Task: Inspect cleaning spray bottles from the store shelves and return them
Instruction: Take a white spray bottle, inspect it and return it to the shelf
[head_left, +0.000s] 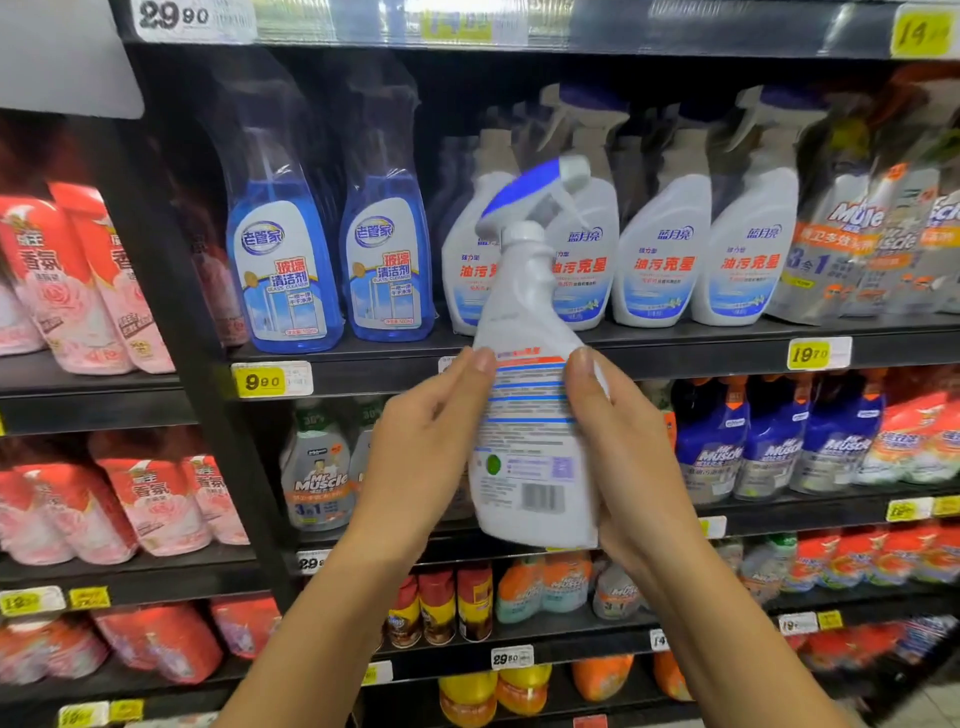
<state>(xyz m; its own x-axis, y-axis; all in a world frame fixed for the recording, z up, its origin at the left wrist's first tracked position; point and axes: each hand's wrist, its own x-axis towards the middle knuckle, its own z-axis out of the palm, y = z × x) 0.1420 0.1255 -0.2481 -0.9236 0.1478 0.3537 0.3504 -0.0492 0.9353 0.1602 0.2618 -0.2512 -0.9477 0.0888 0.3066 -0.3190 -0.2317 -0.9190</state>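
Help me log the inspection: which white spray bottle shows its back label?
The held bottle, gripped by left hand and right hand; its barcode faces the camera, while the shelf bottles show front labels.

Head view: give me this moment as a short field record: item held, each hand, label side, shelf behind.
item held: white plastic spray bottle with blue-and-white trigger
left hand: grips bottle's left side
right hand: grips bottle's right side
label side: back label with barcode faces camera
shelf behind: row of matching white spray bottles; two blue glass-cleaner bottles to their left
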